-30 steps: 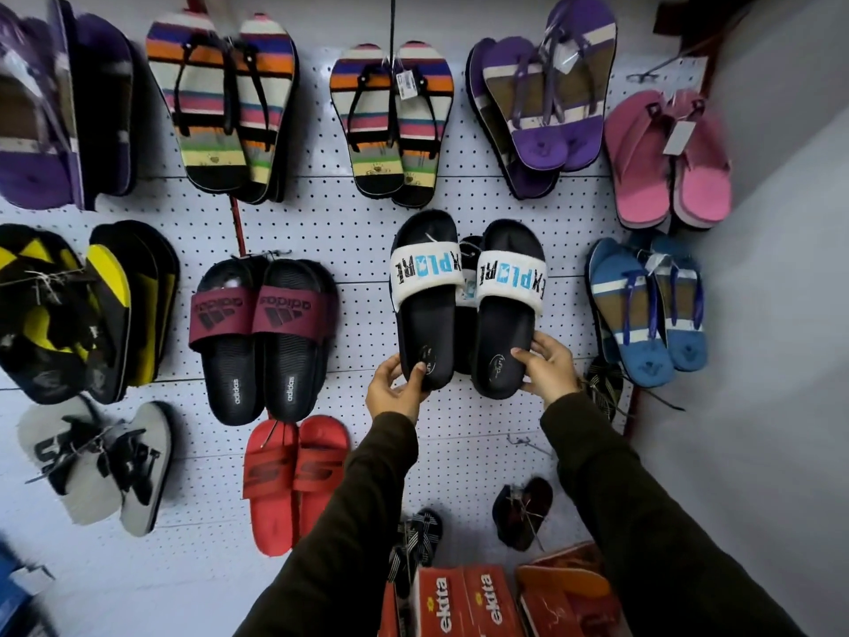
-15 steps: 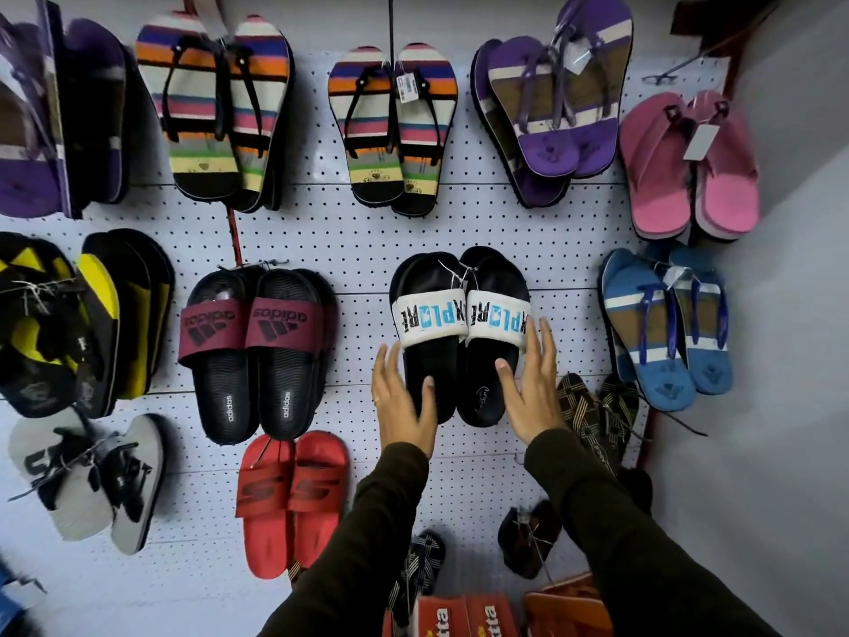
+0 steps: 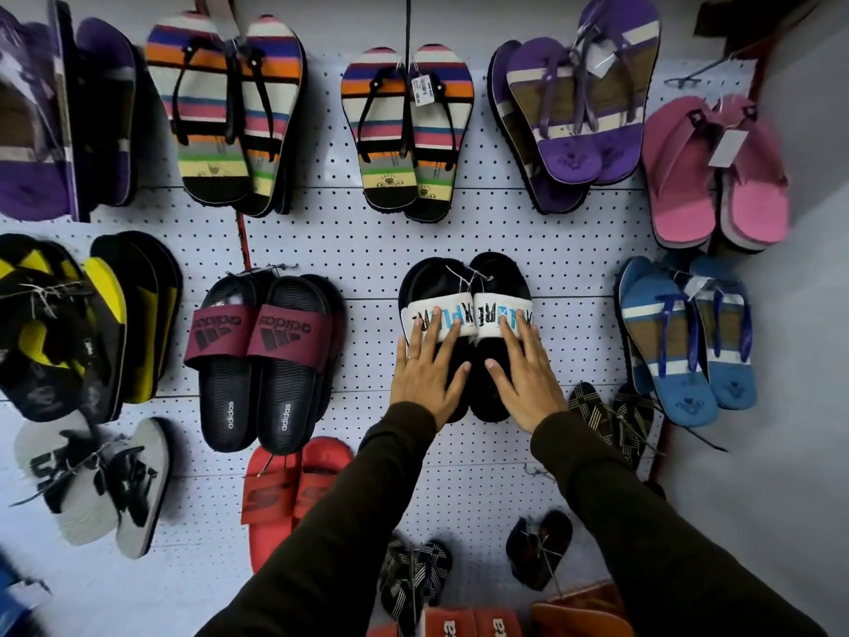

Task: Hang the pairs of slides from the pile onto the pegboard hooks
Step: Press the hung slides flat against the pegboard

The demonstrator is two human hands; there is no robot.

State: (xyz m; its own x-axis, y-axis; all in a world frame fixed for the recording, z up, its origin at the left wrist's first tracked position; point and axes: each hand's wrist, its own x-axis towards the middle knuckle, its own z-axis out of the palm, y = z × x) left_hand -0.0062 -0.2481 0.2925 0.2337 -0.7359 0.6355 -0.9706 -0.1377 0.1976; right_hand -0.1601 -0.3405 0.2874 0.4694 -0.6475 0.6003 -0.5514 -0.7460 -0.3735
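Note:
A pair of black slides with white printed straps [image 3: 466,287] hangs on the white pegboard [image 3: 367,241], tied together at the top. My left hand [image 3: 427,374] lies flat on the left slide, fingers spread and reaching its strap. On the right slide my right hand [image 3: 528,374] rests the same way, palm down. Neither hand grips anything. The hook that carries the pair is hidden behind the slides.
Many other pairs hang around: maroon-strapped black slides [image 3: 271,360] to the left, red slides [image 3: 289,494] below them, striped flip-flops [image 3: 409,131] above, blue flip-flops [image 3: 684,342] to the right. Orange-red boxes [image 3: 464,622] lie at the bottom. A grey wall [image 3: 799,406] closes the right side.
One second ago both hands held the slides by their heels. The pair then came lower and closer together, and my hands have opened and slid up flat over the soles to the straps.

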